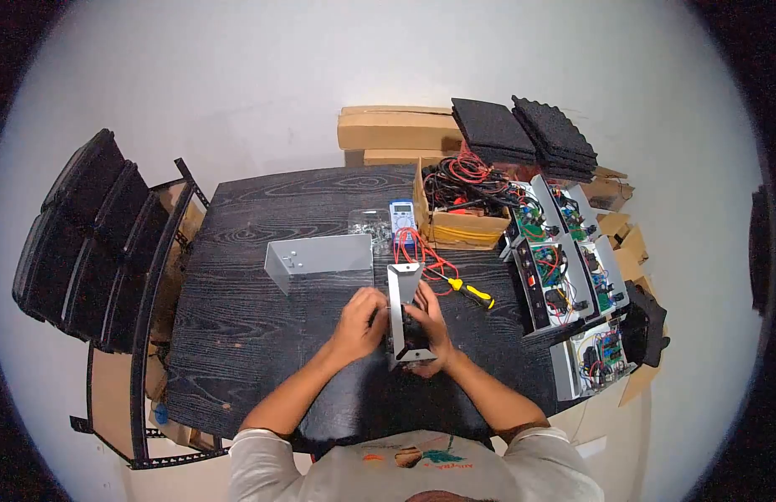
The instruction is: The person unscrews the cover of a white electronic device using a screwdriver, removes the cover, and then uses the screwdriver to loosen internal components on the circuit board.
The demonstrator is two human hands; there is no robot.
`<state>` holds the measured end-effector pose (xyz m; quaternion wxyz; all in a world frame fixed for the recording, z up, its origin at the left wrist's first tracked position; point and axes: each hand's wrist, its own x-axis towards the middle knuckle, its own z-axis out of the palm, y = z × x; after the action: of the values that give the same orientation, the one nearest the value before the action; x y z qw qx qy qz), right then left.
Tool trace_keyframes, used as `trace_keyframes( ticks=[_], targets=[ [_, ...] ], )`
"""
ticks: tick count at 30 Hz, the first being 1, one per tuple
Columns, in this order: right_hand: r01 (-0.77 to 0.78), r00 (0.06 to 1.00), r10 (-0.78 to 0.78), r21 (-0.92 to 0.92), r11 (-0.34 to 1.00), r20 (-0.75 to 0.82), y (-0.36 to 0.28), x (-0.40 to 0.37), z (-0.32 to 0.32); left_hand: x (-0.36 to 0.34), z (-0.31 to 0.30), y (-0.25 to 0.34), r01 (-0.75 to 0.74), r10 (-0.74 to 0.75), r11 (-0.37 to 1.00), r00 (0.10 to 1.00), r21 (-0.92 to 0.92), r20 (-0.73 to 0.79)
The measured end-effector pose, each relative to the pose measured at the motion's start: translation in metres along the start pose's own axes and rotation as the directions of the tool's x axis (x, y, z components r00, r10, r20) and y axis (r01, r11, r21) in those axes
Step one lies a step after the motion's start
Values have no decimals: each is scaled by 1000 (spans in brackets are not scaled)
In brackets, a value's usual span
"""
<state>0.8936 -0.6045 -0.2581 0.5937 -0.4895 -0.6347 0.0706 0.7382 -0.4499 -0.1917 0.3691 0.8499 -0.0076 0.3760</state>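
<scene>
A light-grey metal case [395, 311] with an open side and dark parts inside stands on edge between my hands. My right hand [432, 328] wraps its right side, the fingers reaching over the opening. At the left face of the case, my left hand [359, 323] has its fingers curled together; what they pinch, if anything, is hidden. Beyond them lies a bent grey metal cover [325, 253]. A screwdriver [472, 293] with a yellow and black handle rests to the right, near red test leads [415, 245] and a blue multimeter [402, 219].
A clear plastic box [370, 224] with small parts sits left of the multimeter. Behind stands a cardboard box [465, 233] full of cables. Several open units with circuit boards [550, 266] line the right table edge. Black cases [87, 238] stand on a rack at left.
</scene>
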Motion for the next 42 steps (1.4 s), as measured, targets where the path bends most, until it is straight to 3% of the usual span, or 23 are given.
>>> trace_keyframes(
  ticks=[4,10,19,25,28,31,37,40,42],
  targets=[
    [-1,1000,1,35,999,20,-18,9,-6,0,0,6,97,-97,995,994,-22,-44],
    [-24,1000,24,1,1000,15,-14,5,-4,1,7,2,58,-60,998,994,-21,-92],
    [14,1000,-13,-42,999,28,-7,3,-3,5,-5,9,106,-109,988,994,114,20],
    [9,999,-10,19,1000,37,-11,5,-7,9,-9,16,78,-81,996,994,43,75],
    [-7,999,7,14,1000,36,-15,7,-7,6,-8,5,-23,15,997,994,79,108],
    [-30,999,31,-21,999,34,-17,6,-6,7,-8,14,105,-108,993,993,50,57],
    [4,999,-3,-39,999,32,-7,4,-4,3,-3,5,68,-68,997,998,44,-4],
    [5,999,-4,-3,1000,42,-14,5,-8,10,-19,4,145,-148,985,989,94,26],
    [10,999,-10,-2,1000,35,-11,4,-9,15,-37,-2,174,-218,958,958,230,185]
  ],
)
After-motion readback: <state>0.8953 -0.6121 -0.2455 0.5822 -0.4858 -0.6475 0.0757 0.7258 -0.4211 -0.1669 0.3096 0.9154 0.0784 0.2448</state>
